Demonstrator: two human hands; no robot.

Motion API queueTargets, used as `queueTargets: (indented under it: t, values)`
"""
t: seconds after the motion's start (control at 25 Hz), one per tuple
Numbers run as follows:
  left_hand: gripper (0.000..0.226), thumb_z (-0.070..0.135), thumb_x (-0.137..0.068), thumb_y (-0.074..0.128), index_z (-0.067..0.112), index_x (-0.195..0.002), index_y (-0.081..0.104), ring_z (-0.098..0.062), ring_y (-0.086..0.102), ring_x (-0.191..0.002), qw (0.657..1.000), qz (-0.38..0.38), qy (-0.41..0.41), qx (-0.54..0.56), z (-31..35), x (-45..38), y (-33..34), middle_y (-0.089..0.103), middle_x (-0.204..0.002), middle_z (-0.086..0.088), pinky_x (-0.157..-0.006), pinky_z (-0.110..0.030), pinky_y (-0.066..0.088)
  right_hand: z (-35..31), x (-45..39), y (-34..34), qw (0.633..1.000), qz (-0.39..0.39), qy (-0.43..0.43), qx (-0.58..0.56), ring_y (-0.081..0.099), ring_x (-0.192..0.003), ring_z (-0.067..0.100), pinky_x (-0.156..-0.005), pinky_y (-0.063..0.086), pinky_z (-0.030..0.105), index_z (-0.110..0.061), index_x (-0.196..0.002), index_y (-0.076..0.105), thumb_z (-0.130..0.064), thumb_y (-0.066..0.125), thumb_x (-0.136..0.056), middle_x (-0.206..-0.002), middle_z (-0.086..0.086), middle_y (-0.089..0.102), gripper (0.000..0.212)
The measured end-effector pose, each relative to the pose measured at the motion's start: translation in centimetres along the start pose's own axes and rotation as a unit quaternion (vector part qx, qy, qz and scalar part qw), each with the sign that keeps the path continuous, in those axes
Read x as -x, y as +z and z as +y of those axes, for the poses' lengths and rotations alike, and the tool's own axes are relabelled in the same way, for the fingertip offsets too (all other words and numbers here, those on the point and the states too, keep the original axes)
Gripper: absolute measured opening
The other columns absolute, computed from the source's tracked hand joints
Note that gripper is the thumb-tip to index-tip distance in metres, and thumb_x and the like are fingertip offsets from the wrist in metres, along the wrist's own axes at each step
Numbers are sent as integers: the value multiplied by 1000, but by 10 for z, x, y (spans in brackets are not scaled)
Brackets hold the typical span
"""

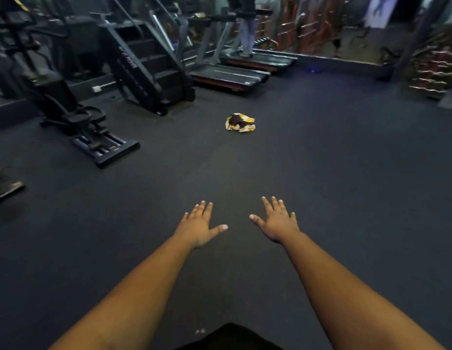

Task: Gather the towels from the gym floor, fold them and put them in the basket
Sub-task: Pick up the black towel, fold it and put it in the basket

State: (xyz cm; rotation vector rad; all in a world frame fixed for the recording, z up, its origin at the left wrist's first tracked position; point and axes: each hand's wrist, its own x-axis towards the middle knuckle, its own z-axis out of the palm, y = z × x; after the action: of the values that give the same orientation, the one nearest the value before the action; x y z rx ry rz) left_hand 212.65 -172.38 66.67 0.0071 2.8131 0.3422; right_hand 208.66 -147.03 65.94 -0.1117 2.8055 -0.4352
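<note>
The towel (240, 123), a crumpled yellow, white and dark heap, lay alone on the gym floor (333, 160), well ahead of you. Your left hand (199, 227) and right hand (278, 222) were spread flat and held nothing. Grabbing one corner could drag it. The stair machine (149, 69) and treadmill (227, 77) stood behind it; nothing blocked the way. No basket was visible.

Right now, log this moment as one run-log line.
stage: approach | left hand: open, empty | right hand: open, empty | towel: crumpled on floor ahead, untouched | basket: not visible
</note>
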Motion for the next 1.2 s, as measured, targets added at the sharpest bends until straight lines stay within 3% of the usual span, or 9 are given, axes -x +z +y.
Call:
queueTargets:
  t: [0.56,0.84,1.2]
  values:
    - [104,84,-88,31,21,-163,-7,-22,-4,-158,993,-80,83,-5,92,-335,-34,-11,-171,-4,-127,-48,7,114,-244,-85,993,-9,118,-11,-10,-156,19,-124,6,57,-35,-161,-4,-81,25,-91,-170,-3,-9,89]
    - [104,84,-88,30,22,-163,-7,-21,-5,-158,992,-94,85,-23,137,-480,-69,-11,-171,-3,-127,-48,5,166,-377,-127,992,-13,122,-31,-10,-156,20,-124,5,57,-34,-161,-4,-82,24,-90,-170,-2,-8,90]
    - [104,83,-89,31,22,-162,-9,-21,-5,-158,997,-67,33,-11,187,-673,-129,-12,-170,-3,-127,-47,6,234,-606,-212,997,-43,60,-7,-12,-156,21,-125,3,56,-34,-161,-7,-83,25,-89,-170,-2,-11,93]
